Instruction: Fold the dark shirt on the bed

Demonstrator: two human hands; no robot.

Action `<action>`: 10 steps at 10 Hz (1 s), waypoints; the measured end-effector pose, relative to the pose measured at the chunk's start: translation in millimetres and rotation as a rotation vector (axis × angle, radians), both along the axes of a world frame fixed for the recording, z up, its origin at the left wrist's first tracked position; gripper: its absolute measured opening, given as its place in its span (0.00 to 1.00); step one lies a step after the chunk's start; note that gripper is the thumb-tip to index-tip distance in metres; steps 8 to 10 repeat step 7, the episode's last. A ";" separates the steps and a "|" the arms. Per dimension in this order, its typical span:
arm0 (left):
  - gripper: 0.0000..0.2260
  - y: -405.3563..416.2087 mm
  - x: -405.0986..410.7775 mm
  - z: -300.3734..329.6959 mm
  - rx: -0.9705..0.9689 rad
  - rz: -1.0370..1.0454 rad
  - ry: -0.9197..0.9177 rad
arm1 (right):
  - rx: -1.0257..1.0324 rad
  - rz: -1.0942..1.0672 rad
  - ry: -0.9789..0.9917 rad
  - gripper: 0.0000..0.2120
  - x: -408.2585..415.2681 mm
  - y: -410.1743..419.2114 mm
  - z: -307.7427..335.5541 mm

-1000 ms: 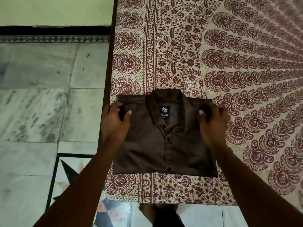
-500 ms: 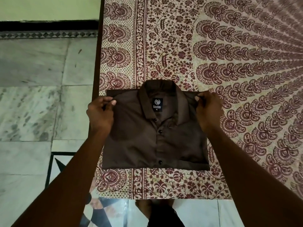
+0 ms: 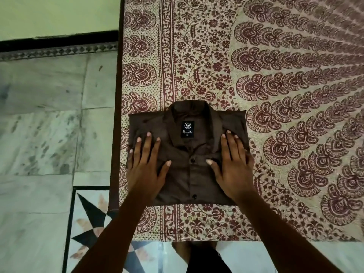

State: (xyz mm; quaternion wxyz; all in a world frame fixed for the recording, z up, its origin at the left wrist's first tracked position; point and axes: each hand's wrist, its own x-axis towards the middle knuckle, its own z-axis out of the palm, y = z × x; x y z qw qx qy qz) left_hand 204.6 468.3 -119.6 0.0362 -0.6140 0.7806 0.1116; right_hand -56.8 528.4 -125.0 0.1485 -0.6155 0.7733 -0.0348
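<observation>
Progress: the dark shirt (image 3: 187,174) already lies as a neat rectangle, sleeves and sides tucked out of sight, collar up and button placket centred; the folding itself looks essentially done; what seems left is only flattening and a last tidy of the edges.
Shirt location: flat on the bed (image 3: 275,75), near its lower left corner, on the maroon-and-cream printed bedspread (image 3: 197,56); the near hem runs parallel to the bed's near edge.
Left hand (image 3: 146,170): palm down on the shirt's left half; fingers (image 3: 144,146) straight and spread, thumb out toward the placket; it grips nothing, only presses the cloth.
Right hand (image 3: 233,168): palm down on the right half; fingers straight and close together, thumb toward the buttons; likewise pressing, holding nothing.
Label (image 3: 187,129): dark neck tag inside the collar with a round emblem; it reads "DuxBac"; a smaller line beneath is too fine to read; the size mark below it appears to be "XL".
Surroundings: marble floor (image 3: 49,125) to the left with a star inlay.
</observation>
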 end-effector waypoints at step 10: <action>0.25 25.6 -25.1 42.8 0.020 0.193 0.344 | 0.055 0.008 -0.217 0.32 -11.3 34.2 37.4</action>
